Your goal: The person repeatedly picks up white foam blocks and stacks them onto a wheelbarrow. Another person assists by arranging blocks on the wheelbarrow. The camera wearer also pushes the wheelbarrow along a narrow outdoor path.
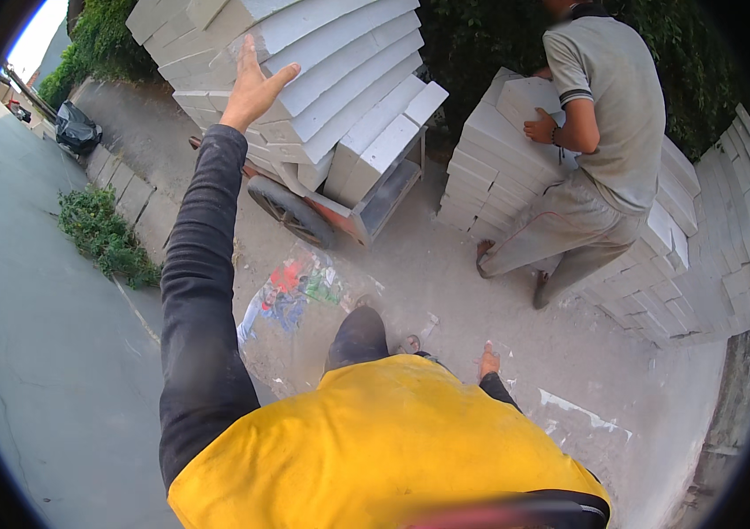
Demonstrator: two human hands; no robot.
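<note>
My left arm stretches forward to a tall stack of pale grey-white blocks (pixel 339 66) loaded on a cart. My left hand (pixel 256 88) is open, thumb spread from the fingers, at the near side of the stack. Whether its palm presses on the blocks I cannot tell. My right hand (pixel 489 360) hangs low beside my body above the ground, a finger stretched out, with nothing visible in it. The cart (pixel 366 225) has a rusty reddish frame and a black-tyred wheel (pixel 291 210). A few blocks (pixel 384 145) stand at its near end, beside the leaning rows.
At the right, another person (pixel 608 115) bends over a second block stack (pixel 489 167), hands on a block. More stacked blocks (pixel 719 247) curve along the right. Flattened colourful litter (pixel 291 286) lies by my feet. A green shrub (pixel 108 234) and a black bag (pixel 78 130) are at the left.
</note>
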